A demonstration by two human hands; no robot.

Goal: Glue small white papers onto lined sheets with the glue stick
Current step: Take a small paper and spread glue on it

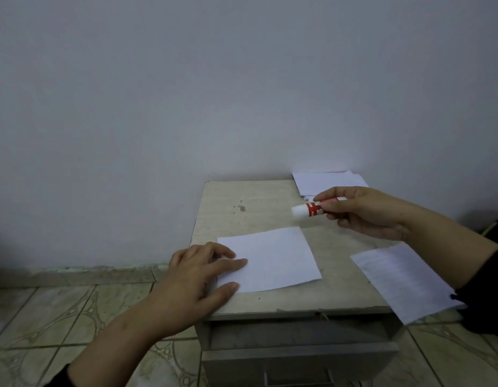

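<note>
A white sheet of paper point(273, 259) lies flat on the small table point(259, 208). My left hand point(197, 277) rests on its left edge with straight fingers pressing it down. Above the table's right side my right hand point(368, 212) grips a red and white glue stick point(315, 208), whose white end points left. A lined sheet point(401, 277) lies under my right forearm and overhangs the table's front right corner. A stack of white papers point(326, 181) sits at the back right corner against the wall.
The table is narrow, with a drawer point(298, 356) below its front edge. A plain wall stands close behind it. Tiled floor point(61, 317) spreads to the left and below.
</note>
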